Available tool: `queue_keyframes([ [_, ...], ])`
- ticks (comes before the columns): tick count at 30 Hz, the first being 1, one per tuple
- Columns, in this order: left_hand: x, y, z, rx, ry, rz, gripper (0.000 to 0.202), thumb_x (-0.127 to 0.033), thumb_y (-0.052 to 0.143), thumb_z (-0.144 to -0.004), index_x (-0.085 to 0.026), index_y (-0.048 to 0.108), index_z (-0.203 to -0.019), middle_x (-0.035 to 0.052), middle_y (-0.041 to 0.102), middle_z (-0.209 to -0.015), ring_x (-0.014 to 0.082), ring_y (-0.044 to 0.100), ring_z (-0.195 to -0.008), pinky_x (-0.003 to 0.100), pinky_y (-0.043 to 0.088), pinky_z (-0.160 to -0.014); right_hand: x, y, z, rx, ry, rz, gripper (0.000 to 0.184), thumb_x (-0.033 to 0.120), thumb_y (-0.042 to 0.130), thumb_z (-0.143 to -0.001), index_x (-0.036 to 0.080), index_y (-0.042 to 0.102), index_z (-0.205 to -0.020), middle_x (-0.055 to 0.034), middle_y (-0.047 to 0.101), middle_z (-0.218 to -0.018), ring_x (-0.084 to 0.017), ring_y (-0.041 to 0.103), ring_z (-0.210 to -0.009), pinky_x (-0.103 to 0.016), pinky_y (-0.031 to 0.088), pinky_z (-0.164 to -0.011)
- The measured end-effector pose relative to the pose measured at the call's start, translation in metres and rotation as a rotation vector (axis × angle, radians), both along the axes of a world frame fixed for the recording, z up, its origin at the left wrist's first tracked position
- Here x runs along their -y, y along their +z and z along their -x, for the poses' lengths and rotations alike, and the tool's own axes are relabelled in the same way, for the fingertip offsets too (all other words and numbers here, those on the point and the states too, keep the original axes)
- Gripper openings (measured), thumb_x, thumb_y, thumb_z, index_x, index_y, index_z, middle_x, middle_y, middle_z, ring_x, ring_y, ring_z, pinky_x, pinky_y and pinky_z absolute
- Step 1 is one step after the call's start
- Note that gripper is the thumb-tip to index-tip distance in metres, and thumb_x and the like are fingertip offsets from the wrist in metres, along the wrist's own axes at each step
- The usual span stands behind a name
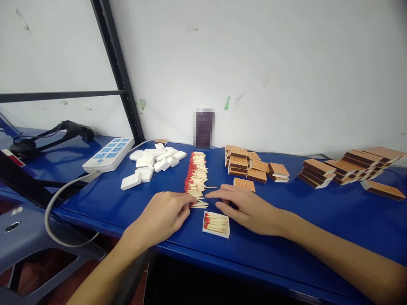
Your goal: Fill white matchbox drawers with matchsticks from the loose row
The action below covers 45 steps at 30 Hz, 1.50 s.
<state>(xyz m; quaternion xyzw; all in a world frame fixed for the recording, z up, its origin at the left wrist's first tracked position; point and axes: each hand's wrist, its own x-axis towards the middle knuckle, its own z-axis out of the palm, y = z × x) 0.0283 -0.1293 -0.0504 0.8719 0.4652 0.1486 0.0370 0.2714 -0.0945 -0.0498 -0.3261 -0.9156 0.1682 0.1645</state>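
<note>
Left hand (165, 216) is pinching matches (196, 176); right hand (246, 208) is lying flat, fingers spread, on the surface (318, 212). Print on the sleeves (243, 159) is showing too small to read.

Small hand-packing workshop, not a home. Shown by a blue workbench (318, 212) pushed against a bare, scuffed white wall (286, 63). Stock laid out in bulk along it: a heap of white inner trays (152, 163) at the left, a long pile of red-tipped matches (196, 173) in the middle, stacks of orange matchbox sleeves (241, 163) running off to the right, one filled tray (216, 223) near the front edge. At the far left, a white power strip (108, 154) and a black steel rack upright (117, 67).
</note>
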Motion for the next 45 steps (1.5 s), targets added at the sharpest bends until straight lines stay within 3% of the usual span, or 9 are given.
queue_keyframes([
  [4,0.001,0.001,0.000,0.028,-0.016,-0.005,0.028,-0.014,0.043,-0.092,-0.023,0.068,-0.104,0.0018,0.071,-0.092,0.0194,0.066,-0.082,0.029,0.044,-0.072,-0.016,0.002,0.011,-0.062,-0.041,0.032,0.024,0.025,0.047,-0.093,0.019,0.068,-0.102,0.0000,0.059,-0.069,-0.012,0.052,-0.060,-0.024,0.040,-0.059],
  [8,0.002,0.001,0.002,0.036,-0.016,-0.018,0.027,-0.013,0.045,-0.090,-0.022,0.069,-0.098,0.0018,0.069,-0.086,0.0184,0.064,-0.076,0.028,0.044,-0.070,-0.029,0.002,0.023,-0.054,0.036,0.061,0.018,0.027,0.054,-0.090,0.018,0.069,-0.089,0.0047,0.051,-0.055,-0.008,0.044,-0.050,-0.021,0.032,-0.050],
  [16,0.003,-0.002,0.003,0.027,-0.015,-0.029,0.032,-0.012,0.045,-0.089,-0.024,0.070,-0.104,0.0019,0.070,-0.087,0.0184,0.064,-0.076,0.028,0.044,-0.069,-0.031,-0.003,0.031,-0.053,0.086,0.039,0.018,0.029,0.054,-0.090,0.018,0.068,-0.085,0.0061,0.047,-0.054,-0.007,0.039,-0.049,-0.020,0.030,-0.050],
  [27,0.003,0.002,0.001,0.059,-0.020,-0.005,0.034,-0.008,0.045,-0.087,-0.023,0.072,-0.100,0.0015,0.068,-0.082,0.0153,0.061,-0.070,0.025,0.040,-0.062,-0.026,0.010,0.033,0.005,0.145,-0.007,0.018,0.015,0.050,-0.088,0.017,0.061,-0.074,0.0048,0.048,-0.058,-0.008,0.039,-0.053,-0.021,0.030,-0.053],
  [37,0.000,0.000,0.002,0.050,-0.018,-0.023,0.031,-0.011,0.046,-0.089,-0.023,0.072,-0.101,0.0012,0.069,-0.083,0.0161,0.062,-0.072,0.025,0.040,-0.064,-0.024,-0.002,0.023,-0.032,0.124,-0.058,0.014,0.018,0.051,-0.090,0.016,0.062,-0.083,0.0010,0.058,-0.067,-0.010,0.046,-0.058,-0.022,0.034,-0.056],
  [45,0.002,0.001,0.002,0.044,-0.014,-0.028,0.032,-0.011,0.045,-0.090,-0.023,0.072,-0.101,0.0012,0.068,-0.080,0.0163,0.062,-0.073,0.025,0.040,-0.063,-0.021,-0.004,0.024,-0.042,0.105,-0.076,0.012,0.013,0.051,-0.087,0.017,0.059,-0.079,0.0031,0.051,-0.063,-0.010,0.044,-0.057,-0.022,0.033,-0.055],
])
